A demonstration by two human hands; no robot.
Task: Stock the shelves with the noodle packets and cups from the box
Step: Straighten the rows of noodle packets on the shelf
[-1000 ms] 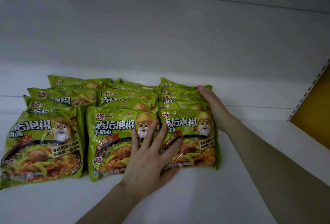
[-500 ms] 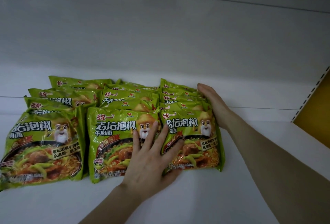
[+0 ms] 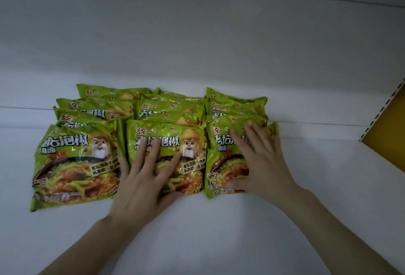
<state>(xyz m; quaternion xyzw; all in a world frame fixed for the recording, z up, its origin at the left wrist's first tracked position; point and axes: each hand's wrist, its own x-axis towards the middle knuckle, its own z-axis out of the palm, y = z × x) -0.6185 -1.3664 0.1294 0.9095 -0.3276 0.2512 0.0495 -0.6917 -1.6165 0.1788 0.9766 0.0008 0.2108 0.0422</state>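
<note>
So the fingers [image 3: 153, 152] of the left hand [image 3: 144, 178] are straight and fanned out wide, lying flat on the middle front packet [image 3: 190, 141], not curled round anything. Same deal on the other side: the right hand [image 3: 260, 160] is laid flat on the right front packet [image 3: 221, 165], palm down, with its fingertips reaching up to that packet's far edge. Nothing is pinched or lifted; both hands are just pressing on the wrappers. The left front packet [image 3: 76, 160] sits just beside the left hand's little finger, and no hand is on it. All the green packets are already on the white shelf [image 3: 219, 231], in three columns side by side. Each column overlaps like roof tiles and runs from the near edge back toward the back wall [image 3: 197, 33]. That's the bit that matters, I reckon: the columns' long axis goes near to far, straight away from the fingers, so any squaring-up push has to go along that line. The left hand is the closer one for the untouched left column. Looks to me like tidying, not placing. Off to the right there's a slotted upright [image 3: 381, 112] and a yellow panel [image 3: 390, 147], well apart from the packets. No box or cups in view, so I can't tell how much stock is left.
</note>
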